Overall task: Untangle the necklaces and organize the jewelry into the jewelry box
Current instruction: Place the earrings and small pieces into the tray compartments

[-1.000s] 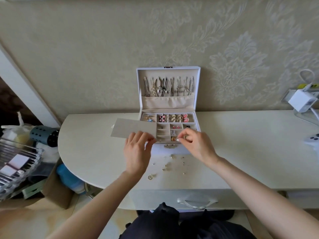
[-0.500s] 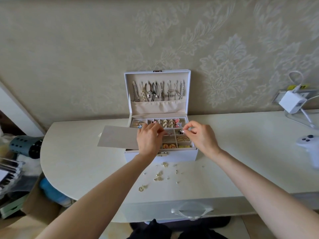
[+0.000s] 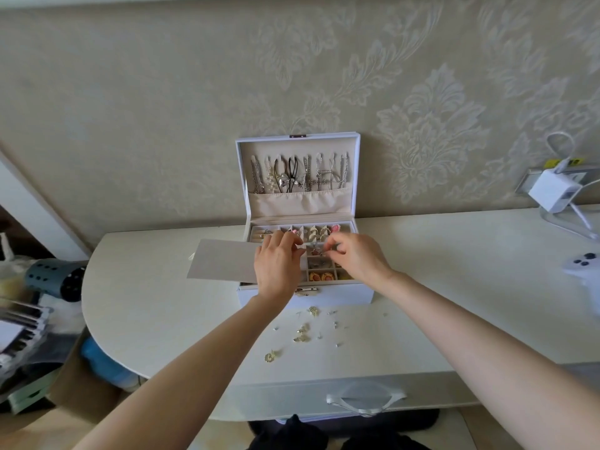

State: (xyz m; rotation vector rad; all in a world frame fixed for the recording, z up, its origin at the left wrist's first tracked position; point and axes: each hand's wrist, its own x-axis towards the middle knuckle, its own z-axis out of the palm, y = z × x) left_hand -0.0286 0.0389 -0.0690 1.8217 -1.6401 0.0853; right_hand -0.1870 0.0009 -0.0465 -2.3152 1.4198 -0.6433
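Meeting over jewelry box [image 3: 337, 296], left hand [image 3: 276, 271], right hand [image 3: 358, 258]

A pale worktop [image 3: 162, 303] with a rounded left end is set against the wall. A white jewelry box [image 3: 341, 295], lid raised, is placed at the middle of its far edge. Small loose jewelry pieces [image 3: 303, 331] are scattered just before the box, toward the near edge. A white controller [image 3: 584, 271] is laid at the right edge, and a clear stand [image 3: 571, 222] is seen at the far right corner.
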